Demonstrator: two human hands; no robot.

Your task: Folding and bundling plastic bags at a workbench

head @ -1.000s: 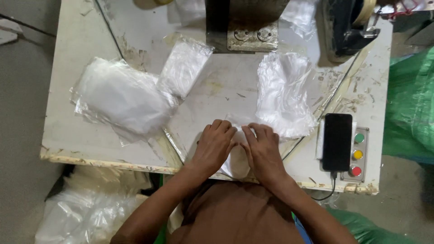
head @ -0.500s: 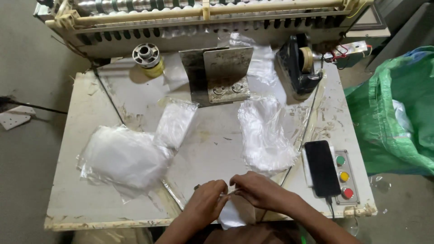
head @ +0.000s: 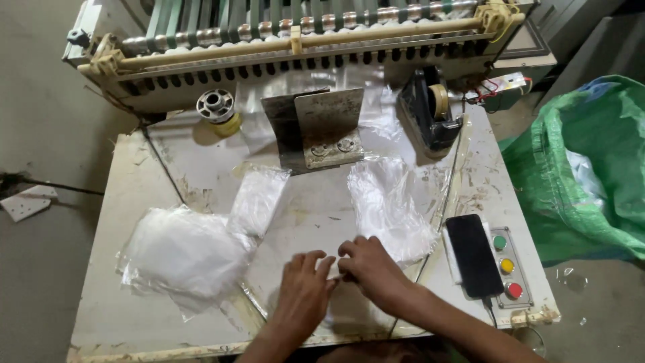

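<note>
Two hands low on the table (head: 134,202), meeting near the 6 o'clock edge. Left hand (head: 302,289) flat, palm down, fingers spread and pointing to 12 o'clock, pressing on a clear plastic bag (head: 336,312). Right hand (head: 373,269) coming in from 4 o'clock, fingers curled and pinched together on the upper edge of the same bag, fingertips almost touching those of the left. Bag thin, transparent, hard to see against the pale scratched top, lying flat under both hands; exact outline not possible to tell. At 10 o'clock from the hands, a loose pile of bags (head: 185,252), with a smaller flat stack (head: 259,198) leaning on its right side. At 1 o'clock, a crumpled heap of clear film (head: 386,202). At 3 o'clock, a black phone (head: 474,255) just beside a button box (head: 507,265) with green, yellow and red buttons. At 12 o'clock, far side, a bent metal plate (head: 322,128).
</note>
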